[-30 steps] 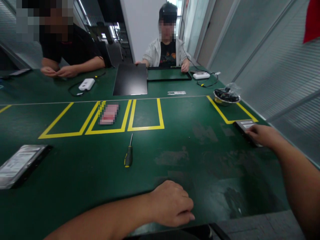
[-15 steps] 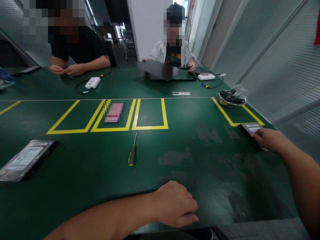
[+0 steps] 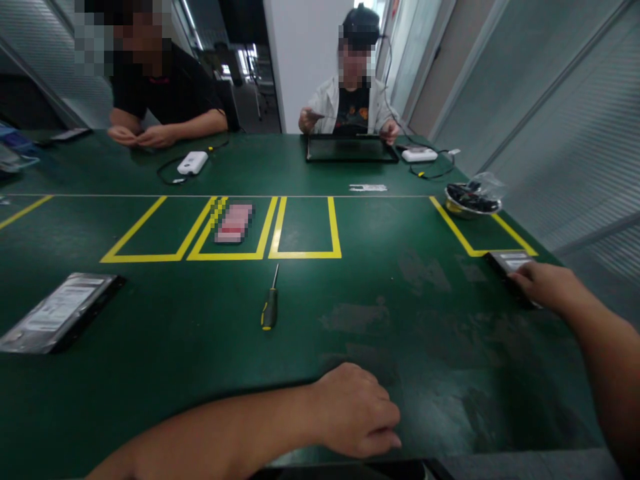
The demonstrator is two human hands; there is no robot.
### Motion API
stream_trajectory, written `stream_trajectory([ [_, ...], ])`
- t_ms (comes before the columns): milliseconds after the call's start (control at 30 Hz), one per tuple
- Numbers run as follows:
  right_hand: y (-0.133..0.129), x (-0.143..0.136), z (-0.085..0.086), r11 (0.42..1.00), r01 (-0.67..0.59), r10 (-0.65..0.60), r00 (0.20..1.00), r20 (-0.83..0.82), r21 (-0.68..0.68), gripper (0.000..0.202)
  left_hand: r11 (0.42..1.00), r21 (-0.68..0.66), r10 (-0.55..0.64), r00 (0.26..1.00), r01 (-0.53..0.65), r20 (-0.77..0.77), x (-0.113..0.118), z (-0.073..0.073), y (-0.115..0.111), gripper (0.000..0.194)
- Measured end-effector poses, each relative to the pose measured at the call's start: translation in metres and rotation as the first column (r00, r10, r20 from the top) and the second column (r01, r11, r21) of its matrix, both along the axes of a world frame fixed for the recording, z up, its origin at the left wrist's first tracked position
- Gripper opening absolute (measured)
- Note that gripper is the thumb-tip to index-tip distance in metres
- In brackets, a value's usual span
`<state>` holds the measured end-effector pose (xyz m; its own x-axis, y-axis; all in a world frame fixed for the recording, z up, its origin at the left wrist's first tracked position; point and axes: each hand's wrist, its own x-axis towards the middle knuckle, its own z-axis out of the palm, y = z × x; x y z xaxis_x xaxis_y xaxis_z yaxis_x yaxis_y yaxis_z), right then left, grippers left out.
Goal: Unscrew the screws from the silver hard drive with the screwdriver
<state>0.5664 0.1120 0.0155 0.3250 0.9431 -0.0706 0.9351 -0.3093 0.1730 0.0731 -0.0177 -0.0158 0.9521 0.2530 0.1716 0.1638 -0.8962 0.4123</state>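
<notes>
At the right edge of the table, my right hand (image 3: 547,287) grips a hard drive (image 3: 510,261), which lies just below the yellow-taped frame on that side. My fingers cover much of its near half. Close to the table's front edge rests my left hand (image 3: 357,413), curled into a loose fist with no object visible in it. A screwdriver (image 3: 269,310) with a black and yellow handle lies mid-table, its tip pointing away from me. Far to the left is a second hard drive (image 3: 65,310) with a white label, lying flat.
Yellow tape outlines (image 3: 305,255) mark the green table (image 3: 210,373); one holds a blurred pink item (image 3: 235,223). A metal bowl of dark parts (image 3: 473,200) stands back right. Across sit two people, one with a black frame (image 3: 353,159). White cabled devices (image 3: 193,163) lie near them.
The view has shifted slightly. The person opposite has lifted the dark sheet off the black frame and now holds a small piece. My hands keep almost the same places.
</notes>
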Motion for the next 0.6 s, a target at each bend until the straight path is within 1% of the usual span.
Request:
stream_trajectory([
  [100,0.0018,0.0004,-0.0012,0.997,0.021,-0.021,1.0,0.003,-0.079,0.026,1.0,-0.004,0.001,1.0,-0.001,-0.008,-0.0001,0.0004,-0.0002,0.031],
  [233,-0.0001,0.0002,0.0022,0.993,-0.006,0.003,1.0,-0.026,-0.117,0.024,1.0,-0.011,-0.001,1.0,0.001,-0.013,-0.0001,0.0006,-0.0001,0.031],
  [333,-0.0028,-0.0012,0.0045,0.992,0.006,-0.008,1.0,-0.019,-0.123,0.024,1.0,-0.003,-0.002,1.0,0.002,-0.007,0.0,0.0,-0.0001,0.032],
  [467,-0.0027,-0.0028,0.0024,0.991,0.041,-0.039,0.999,0.015,-0.124,0.028,1.0,0.002,-0.002,1.0,0.002,-0.005,-0.0001,-0.0019,-0.0007,0.031],
  [600,-0.0024,-0.0005,-0.0003,0.996,-0.011,0.01,1.0,-0.009,-0.086,0.023,1.0,0.005,0.001,1.0,-0.001,-0.014,-0.0001,-0.0032,-0.001,0.031],
])
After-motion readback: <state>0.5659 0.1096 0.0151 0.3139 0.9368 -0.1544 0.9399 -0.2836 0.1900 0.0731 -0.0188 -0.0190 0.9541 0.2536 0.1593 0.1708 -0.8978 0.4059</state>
